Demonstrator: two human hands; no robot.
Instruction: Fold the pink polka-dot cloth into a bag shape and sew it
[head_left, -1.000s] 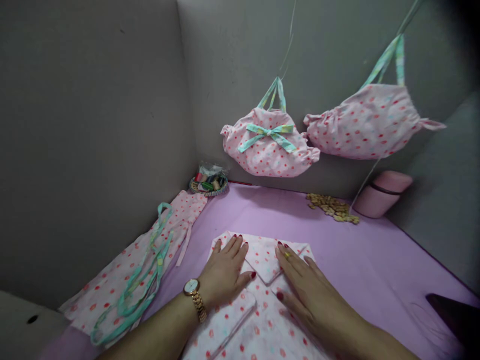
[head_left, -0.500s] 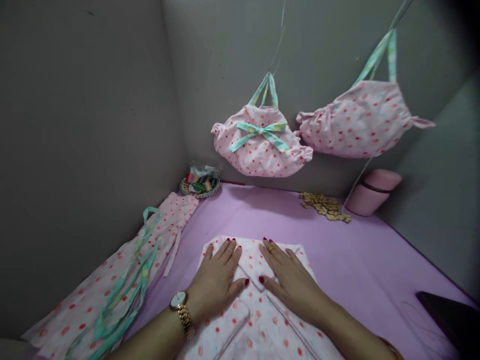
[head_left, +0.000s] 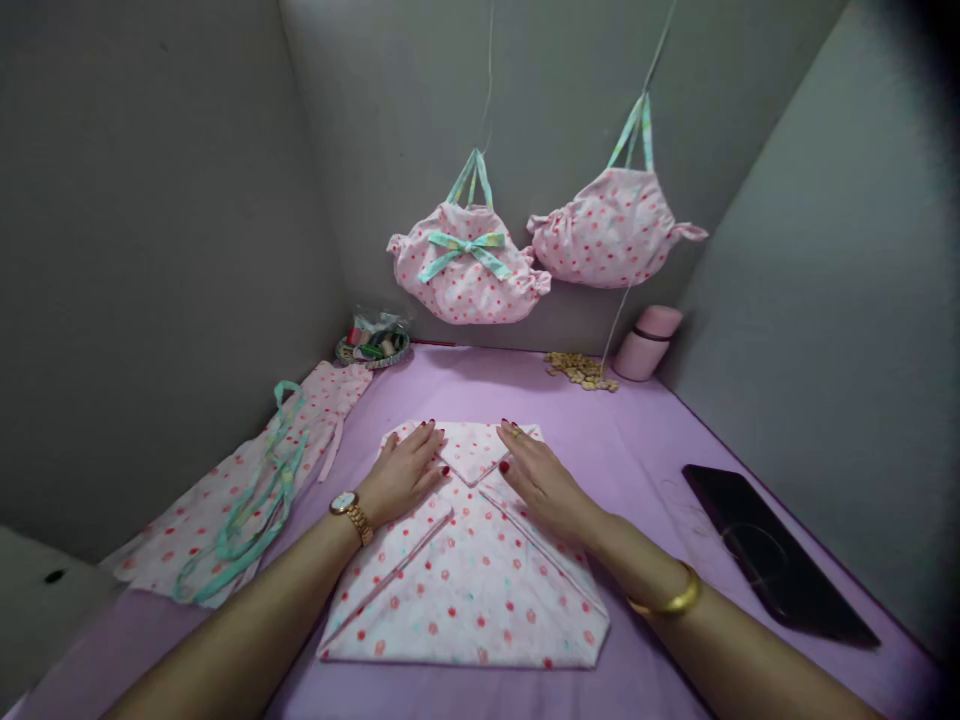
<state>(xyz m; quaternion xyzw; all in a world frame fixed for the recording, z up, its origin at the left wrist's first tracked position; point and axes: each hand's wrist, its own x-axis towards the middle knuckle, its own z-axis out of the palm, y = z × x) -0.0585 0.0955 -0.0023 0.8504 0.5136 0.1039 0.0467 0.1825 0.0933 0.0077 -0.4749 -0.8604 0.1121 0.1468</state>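
Observation:
A folded pink cloth with red and orange spots (head_left: 480,590) lies flat on the purple table cover, its corners turned inward and a pointed flap at the far edge. My left hand (head_left: 401,472), below a gold watch, rests flat with fingers stretched on the cloth's far left part. On the far right part lies my right hand (head_left: 544,480), also flat, its fingers extended and partly over the edge of the pointed flap. A gold bangle circles the right forearm. Neither hand grips anything.
Left lies spotted fabric (head_left: 202,500) with green ties (head_left: 259,530). Behind stand a basket of thread spools (head_left: 373,352), peanuts (head_left: 579,371) and a pink flask (head_left: 646,345). Two spotted bags, one with a bow (head_left: 469,285), another plain (head_left: 611,235), hang above. A dark phone-like slab (head_left: 772,555) lies right.
The view has pulled back, showing the cloth's near edge and the whole dark slab. Both hands remain flat on the cloth, slightly farther apart, and the pointed flap lies more exposed between them.

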